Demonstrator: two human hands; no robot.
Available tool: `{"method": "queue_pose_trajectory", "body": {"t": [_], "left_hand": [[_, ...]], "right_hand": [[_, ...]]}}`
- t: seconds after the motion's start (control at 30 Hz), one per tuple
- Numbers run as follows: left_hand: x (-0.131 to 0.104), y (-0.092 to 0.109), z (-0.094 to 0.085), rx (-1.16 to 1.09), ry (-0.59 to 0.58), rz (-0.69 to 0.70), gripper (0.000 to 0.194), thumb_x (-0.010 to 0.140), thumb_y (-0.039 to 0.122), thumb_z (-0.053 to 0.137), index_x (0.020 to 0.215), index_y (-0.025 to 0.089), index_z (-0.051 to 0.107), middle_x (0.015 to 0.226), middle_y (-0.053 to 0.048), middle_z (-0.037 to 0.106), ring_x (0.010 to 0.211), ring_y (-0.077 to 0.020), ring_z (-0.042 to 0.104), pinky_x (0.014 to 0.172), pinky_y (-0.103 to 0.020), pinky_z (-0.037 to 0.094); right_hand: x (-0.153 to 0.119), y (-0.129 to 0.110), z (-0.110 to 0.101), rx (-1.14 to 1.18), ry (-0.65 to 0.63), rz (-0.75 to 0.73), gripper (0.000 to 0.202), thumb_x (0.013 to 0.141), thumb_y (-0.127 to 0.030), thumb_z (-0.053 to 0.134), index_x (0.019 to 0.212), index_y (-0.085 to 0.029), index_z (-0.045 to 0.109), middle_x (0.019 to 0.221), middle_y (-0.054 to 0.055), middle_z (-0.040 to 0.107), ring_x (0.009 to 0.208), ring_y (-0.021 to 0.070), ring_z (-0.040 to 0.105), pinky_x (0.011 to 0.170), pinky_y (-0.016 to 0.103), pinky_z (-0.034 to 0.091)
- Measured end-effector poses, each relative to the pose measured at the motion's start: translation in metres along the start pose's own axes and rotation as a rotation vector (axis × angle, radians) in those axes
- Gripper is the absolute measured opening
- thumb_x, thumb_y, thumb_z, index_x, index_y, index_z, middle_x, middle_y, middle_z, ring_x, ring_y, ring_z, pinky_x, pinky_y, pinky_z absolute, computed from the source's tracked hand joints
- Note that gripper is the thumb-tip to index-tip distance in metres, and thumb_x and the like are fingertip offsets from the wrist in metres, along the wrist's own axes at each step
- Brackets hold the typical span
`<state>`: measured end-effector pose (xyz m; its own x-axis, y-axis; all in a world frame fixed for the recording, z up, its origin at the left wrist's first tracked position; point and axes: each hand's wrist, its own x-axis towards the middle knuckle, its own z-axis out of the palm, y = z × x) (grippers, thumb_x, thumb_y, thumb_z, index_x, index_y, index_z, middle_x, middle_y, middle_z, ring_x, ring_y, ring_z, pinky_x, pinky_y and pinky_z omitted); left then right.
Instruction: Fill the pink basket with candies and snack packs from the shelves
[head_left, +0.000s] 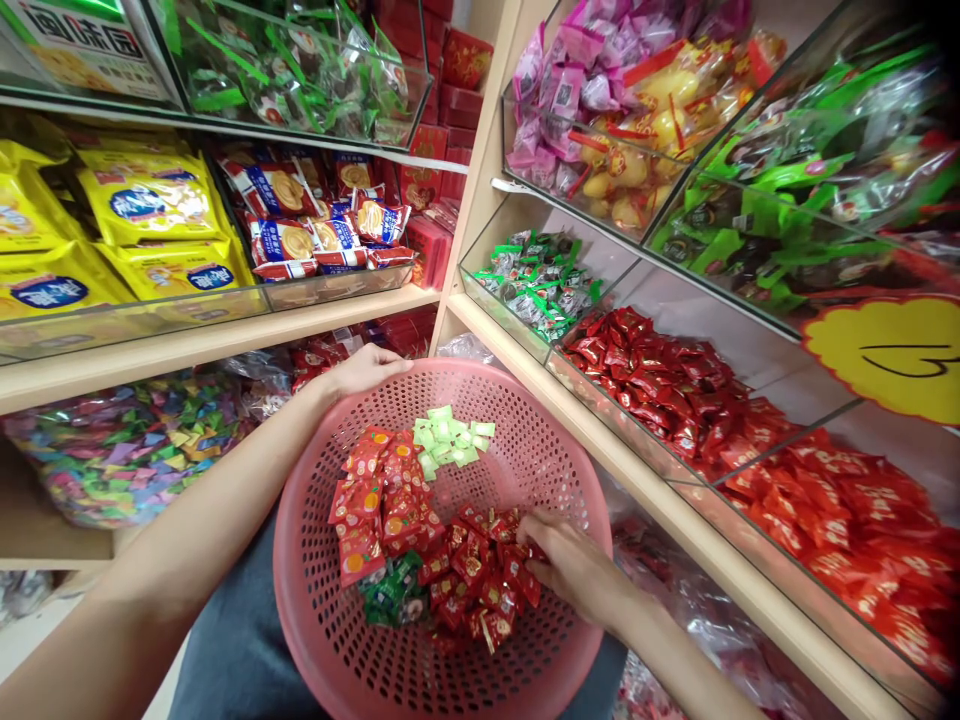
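A round pink plastic basket [311, 600] with a perforated wall is tilted in front of me. My left hand [371, 370] grips its far rim, the fingertips partly hidden. Inside, my right hand [562, 562] has its fingers curled against the right side of a heap of dark red wrapped candies [472, 580]; whatever is in those fingers is hidden. Left of the heap lie red packets with orange fruit prints [367, 500]. Green-wrapped candies [394, 590] sit below these packets. Small pale green packets [450, 440] lie toward the far side.
Candy bins with clear fronts line the right shelf, holding red candies [652, 380] and green-and-silver ones [540, 285]. Yellow packs [150, 200] and blue-and-red biscuit packs [315, 225] fill the left shelf. A wooden shelf edge [600, 450] runs close to my right arm. Below left is a bag of colourful pieces [135, 440].
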<state>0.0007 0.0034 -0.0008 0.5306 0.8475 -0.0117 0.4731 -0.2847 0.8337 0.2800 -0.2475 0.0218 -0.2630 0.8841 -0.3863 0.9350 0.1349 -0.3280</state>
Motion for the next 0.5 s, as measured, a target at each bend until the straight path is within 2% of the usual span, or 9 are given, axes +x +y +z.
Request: {"method": "queue_pose_trajectory", "body": {"t": [0.17, 0.4, 0.5], "left_hand": [[0.001, -0.002, 0.0, 0.009, 0.006, -0.019, 0.044, 0.072, 0.054, 0.05, 0.076, 0.014, 0.069, 0.063, 0.001, 0.064, 0.057, -0.0111, 0.05, 0.057, -0.022, 0.038], [0.0, -0.002, 0.0, -0.001, -0.002, -0.007, 0.043, 0.072, 0.053, 0.051, 0.072, 0.014, 0.069, 0.062, 0.001, 0.064, 0.056, -0.011, 0.051, 0.057, -0.022, 0.039], [0.0, -0.001, 0.0, -0.025, -0.009, -0.021, 0.043, 0.072, 0.053, 0.051, 0.074, 0.014, 0.069, 0.063, 0.001, 0.065, 0.056, -0.0111, 0.052, 0.057, -0.023, 0.04]], "right_hand": [[-0.003, -0.002, -0.004, -0.015, -0.078, 0.024, 0.014, 0.072, -0.013, 0.049, 0.084, -0.02, 0.049, 0.094, 0.004, 0.054, 0.084, 0.0169, 0.053, 0.07, 0.028, 0.039], [-0.004, 0.0, -0.001, -0.075, -0.057, 0.032, 0.009, 0.075, -0.016, 0.049, 0.083, -0.019, 0.052, 0.094, 0.006, 0.057, 0.086, 0.0185, 0.055, 0.073, 0.029, 0.04], [-0.005, -0.004, -0.015, -0.033, -0.006, -0.002, 0.007, 0.079, -0.02, 0.046, 0.082, -0.019, 0.053, 0.09, 0.006, 0.059, 0.083, 0.0178, 0.057, 0.072, 0.029, 0.041]]}}
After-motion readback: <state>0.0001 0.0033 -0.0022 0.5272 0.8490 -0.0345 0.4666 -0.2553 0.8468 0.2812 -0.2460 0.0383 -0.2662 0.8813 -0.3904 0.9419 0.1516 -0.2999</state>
